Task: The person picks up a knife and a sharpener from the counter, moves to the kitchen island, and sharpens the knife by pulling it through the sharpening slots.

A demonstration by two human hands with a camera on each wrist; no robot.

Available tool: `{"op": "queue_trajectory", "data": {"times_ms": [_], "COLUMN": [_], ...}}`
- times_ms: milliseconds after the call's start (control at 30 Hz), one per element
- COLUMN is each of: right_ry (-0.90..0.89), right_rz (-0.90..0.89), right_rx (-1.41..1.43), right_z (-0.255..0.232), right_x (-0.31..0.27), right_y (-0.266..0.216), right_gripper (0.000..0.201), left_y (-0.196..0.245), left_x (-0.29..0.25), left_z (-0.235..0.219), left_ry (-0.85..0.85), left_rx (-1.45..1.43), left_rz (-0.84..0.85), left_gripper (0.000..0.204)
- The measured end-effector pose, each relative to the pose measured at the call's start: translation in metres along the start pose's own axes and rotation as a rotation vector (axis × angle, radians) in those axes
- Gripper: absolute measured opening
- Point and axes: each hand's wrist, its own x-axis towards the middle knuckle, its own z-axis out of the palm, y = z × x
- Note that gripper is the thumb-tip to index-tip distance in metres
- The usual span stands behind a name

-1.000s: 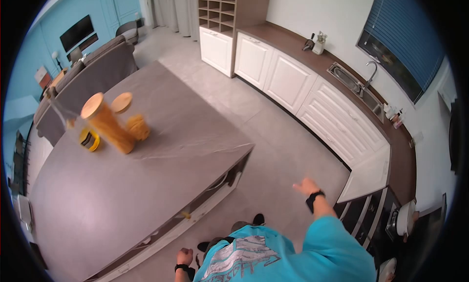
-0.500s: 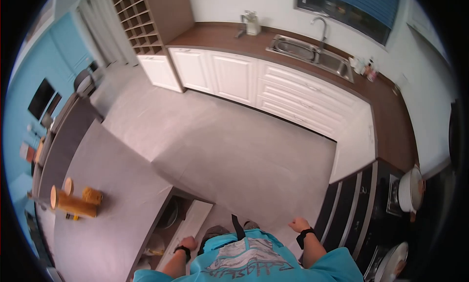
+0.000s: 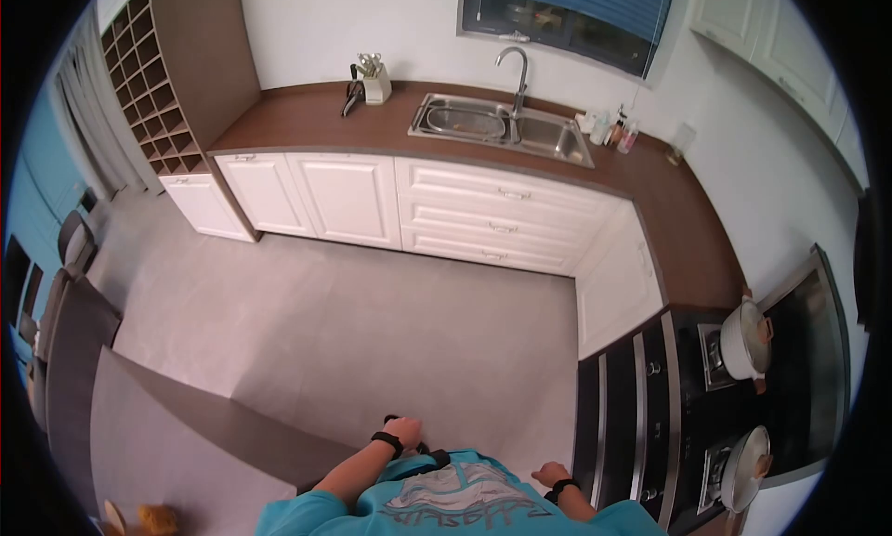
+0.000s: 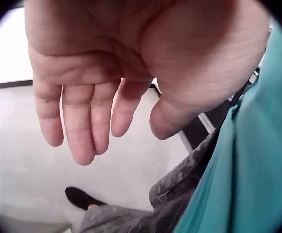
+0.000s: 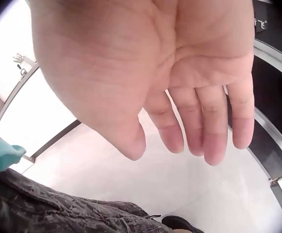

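My left hand (image 3: 403,433) hangs in front of the body over the grey floor, holding nothing. Its palm and loosely bent fingers (image 4: 85,126) fill the top of the left wrist view, beside the teal shirt (image 4: 257,145). On the other side, my right hand (image 3: 552,476) is also bare, close to the black stove front (image 3: 618,424). In the right wrist view its fingers (image 5: 211,131) hang relaxed with the thumb apart. Two white lidded pots (image 3: 741,341) stand on the burners to the right.
A brown counter (image 3: 307,118) runs along the back wall with a double sink (image 3: 557,138), a knife block (image 3: 375,83) and several bottles (image 3: 621,135). White cabinets (image 3: 348,197) stand below. The grey island (image 3: 167,434) lies at the lower left, a wine rack (image 3: 149,81) at the far left.
The view has swung right, from the island with its jars toward the sink and stove. The left hand has come forward in front of the body; the right hand has dropped nearer to it.
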Motion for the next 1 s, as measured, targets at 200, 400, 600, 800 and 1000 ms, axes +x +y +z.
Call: {"op": "queue_trajectory", "data": {"times_ms": [200, 400, 600, 800, 1000], "right_ry": [0.212, 0.354, 0.105, -0.134, 0.109], "right_rz": [-0.183, -0.378, -0.309, -0.166, -0.520], "right_rx": [0.078, 0.260, -0.031, -0.291, -0.274], "right_z": [-0.107, -0.186, -0.185, -0.210, -0.332], "right_x": [0.043, 0.067, 0.131, 0.226, 0.314], "right_y": [-0.131, -0.254, -0.290, -0.341, -0.528], "right_gripper": [0.043, 0.038, 0.043, 0.049, 0.045], "left_y": [-0.047, -0.206, -0.283, -0.295, -0.313], "left_x": [0.014, -0.025, -0.097, -0.085, -0.010], "left_z": [-0.108, -0.076, -0.023, -0.024, -0.092], "left_ry": [0.277, 0.053, 0.067, 0.109, 0.319], "left_rx": [-0.382, -0.282, -0.487, -0.703, -0.937], "left_rz": [0.083, -0.532, -0.818, -1.069, -1.053], "left_gripper": [0.035, 0.033, 0.043, 0.043, 0.034]}}
